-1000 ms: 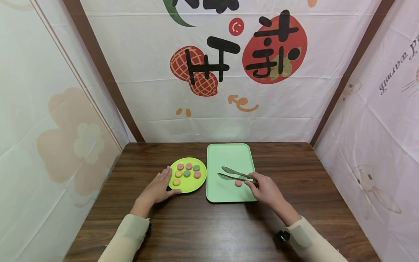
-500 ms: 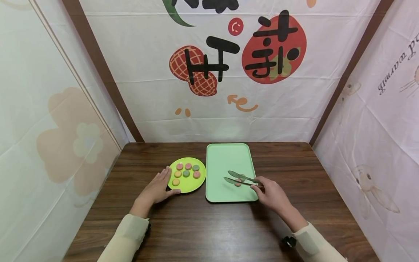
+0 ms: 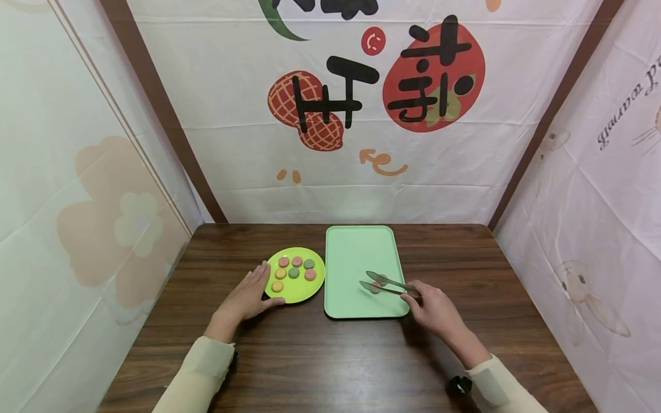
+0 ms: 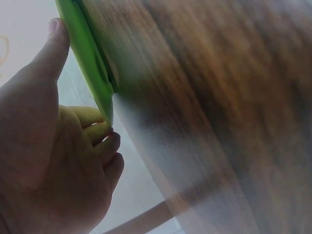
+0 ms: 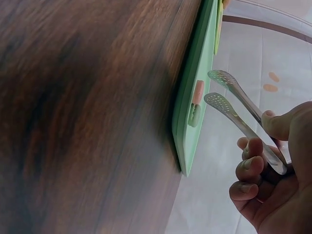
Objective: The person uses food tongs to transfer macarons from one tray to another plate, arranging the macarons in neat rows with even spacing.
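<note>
My right hand (image 3: 436,308) holds metal tongs (image 5: 240,105) between thumb and fingers. Their perforated tips stand apart with nothing gripped, above the green tray (image 3: 357,246). On the tray, partly behind the tongs in the head view, a pink macaron (image 5: 198,92) lies beside a green macaron (image 5: 194,115). My left hand (image 3: 247,293) rests against the left side of the lime-green plate (image 3: 304,293), fingers extended along its rim and thumb (image 4: 56,46) at the near edge. Several macarons lie on that plate, among them a yellow macaron (image 3: 277,286) and a green macaron (image 3: 294,273).
The plate and tray stand side by side toward the back of the dark wooden table (image 3: 330,361). Printed white cloth (image 3: 444,198) hangs behind the table and along both sides.
My right hand and the tongs have shifted right and slightly toward me; the tips moved from left of the pink macaron to over the two macarons. My left hand keeps its place.
</note>
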The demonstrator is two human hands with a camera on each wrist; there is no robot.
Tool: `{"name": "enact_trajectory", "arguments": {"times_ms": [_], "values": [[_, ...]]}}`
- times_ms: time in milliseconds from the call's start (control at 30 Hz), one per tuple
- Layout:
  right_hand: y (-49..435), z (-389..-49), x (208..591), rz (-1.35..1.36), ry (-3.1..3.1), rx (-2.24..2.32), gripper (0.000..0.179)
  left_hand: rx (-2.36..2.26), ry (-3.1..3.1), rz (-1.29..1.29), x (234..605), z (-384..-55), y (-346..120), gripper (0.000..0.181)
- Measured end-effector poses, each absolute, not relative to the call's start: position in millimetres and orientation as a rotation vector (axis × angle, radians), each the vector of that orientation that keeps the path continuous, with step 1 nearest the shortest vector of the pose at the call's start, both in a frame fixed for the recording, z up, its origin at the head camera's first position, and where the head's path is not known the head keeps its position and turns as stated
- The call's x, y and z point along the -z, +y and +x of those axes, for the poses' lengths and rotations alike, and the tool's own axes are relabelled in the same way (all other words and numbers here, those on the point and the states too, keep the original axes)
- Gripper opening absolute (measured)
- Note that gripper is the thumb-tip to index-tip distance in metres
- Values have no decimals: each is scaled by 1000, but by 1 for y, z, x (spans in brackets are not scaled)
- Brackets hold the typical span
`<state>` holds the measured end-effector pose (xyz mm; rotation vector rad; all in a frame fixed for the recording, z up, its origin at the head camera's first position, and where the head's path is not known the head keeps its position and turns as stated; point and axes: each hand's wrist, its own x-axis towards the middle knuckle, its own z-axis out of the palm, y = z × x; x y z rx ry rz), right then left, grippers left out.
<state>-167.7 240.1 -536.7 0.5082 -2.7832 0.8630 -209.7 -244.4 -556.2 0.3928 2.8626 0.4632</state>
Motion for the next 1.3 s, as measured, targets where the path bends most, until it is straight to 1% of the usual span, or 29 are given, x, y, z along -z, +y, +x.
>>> {"name": "enact_trajectory", "arguments": {"times_ms": [267,633,1300], "values": [[246,-165,539,516,-2793,-851,32,-459,2866,398,554,-209,-244,113],[252,-160,541,517,-2787,-855,26,-453,2868,400,551,-206,-242,116],[263,-154,538,502,-2830,-800,22,-445,2857,377,554,-209,-242,114]]}}
